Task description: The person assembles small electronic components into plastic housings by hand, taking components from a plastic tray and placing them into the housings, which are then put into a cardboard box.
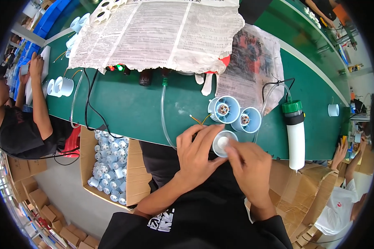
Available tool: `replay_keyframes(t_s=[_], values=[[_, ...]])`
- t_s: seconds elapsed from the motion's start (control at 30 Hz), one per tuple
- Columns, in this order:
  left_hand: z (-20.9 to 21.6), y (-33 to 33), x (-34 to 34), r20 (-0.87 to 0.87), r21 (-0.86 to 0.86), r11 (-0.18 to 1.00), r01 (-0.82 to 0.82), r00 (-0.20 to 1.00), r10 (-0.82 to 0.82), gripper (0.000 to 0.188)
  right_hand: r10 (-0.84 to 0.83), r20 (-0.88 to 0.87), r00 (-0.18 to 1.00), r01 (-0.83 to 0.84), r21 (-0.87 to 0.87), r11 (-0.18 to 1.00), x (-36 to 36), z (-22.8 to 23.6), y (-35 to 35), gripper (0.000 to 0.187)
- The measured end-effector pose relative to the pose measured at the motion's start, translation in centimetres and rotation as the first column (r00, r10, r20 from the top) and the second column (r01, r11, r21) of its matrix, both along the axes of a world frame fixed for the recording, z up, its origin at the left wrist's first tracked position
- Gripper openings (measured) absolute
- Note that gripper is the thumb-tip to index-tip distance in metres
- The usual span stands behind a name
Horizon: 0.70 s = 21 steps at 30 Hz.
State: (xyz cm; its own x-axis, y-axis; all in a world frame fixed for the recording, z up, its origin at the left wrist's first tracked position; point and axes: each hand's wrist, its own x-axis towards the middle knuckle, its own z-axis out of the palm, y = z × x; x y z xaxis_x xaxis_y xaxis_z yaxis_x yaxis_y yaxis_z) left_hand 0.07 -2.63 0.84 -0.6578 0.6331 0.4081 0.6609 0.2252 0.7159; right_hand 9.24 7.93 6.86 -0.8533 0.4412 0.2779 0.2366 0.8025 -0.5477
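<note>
Both hands meet at the near edge of the green work surface (129, 103), over a pale blue, short cylindrical plastic housing (224, 143) with a round white centre. The left hand (199, 155) wraps its fingers around the housing's left side in a firm grip and steadies it just above the surface edge. The right hand (249, 164) comes in from the right, its fingertips pinched on the white centre of the housing; what it pinches, if anything, is too small to tell.

Just beyond, touching each other, two more pale blue cylindrical housings (232, 113) lie on their sides with brassy metal hubs showing inside. Thin yellow wires (199, 120) trail out near the left hand's fingertips.

To do this step well, my judgement is that the left hand should hold the housing level and square to the eye, so that the right fingertips can work straight down on the centre and not at a slant. The wires look easy to snag or trap under a finger, so they are best kept free at the side. Pressing too hard near the surface edge could let the part slip toward the lap.

A clear plastic tube (164, 120) loops across the surface to the left, and a white cylindrical bottle with a green cap (296, 133) lies to the right. An open cardboard box of similar blue housings (108, 166) stands below on the left.
</note>
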Motion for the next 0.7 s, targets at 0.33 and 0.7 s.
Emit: replay_keyframes(t_s=[0.33,0.7], values=[[-0.9,-1.8,0.1,0.098,0.374,0.925,0.066,0.989,-0.110,0.060,-0.484,-0.303,0.821,0.437,-0.212,0.874,4.1,-4.0,1.4,0.042],[10.9,-15.3,-23.1,-0.196,0.365,0.702,-0.612,0.687,0.700,0.062,-0.393,-0.314,0.864,0.435,0.075,0.897,4.4,-5.4,3.1,0.045]])
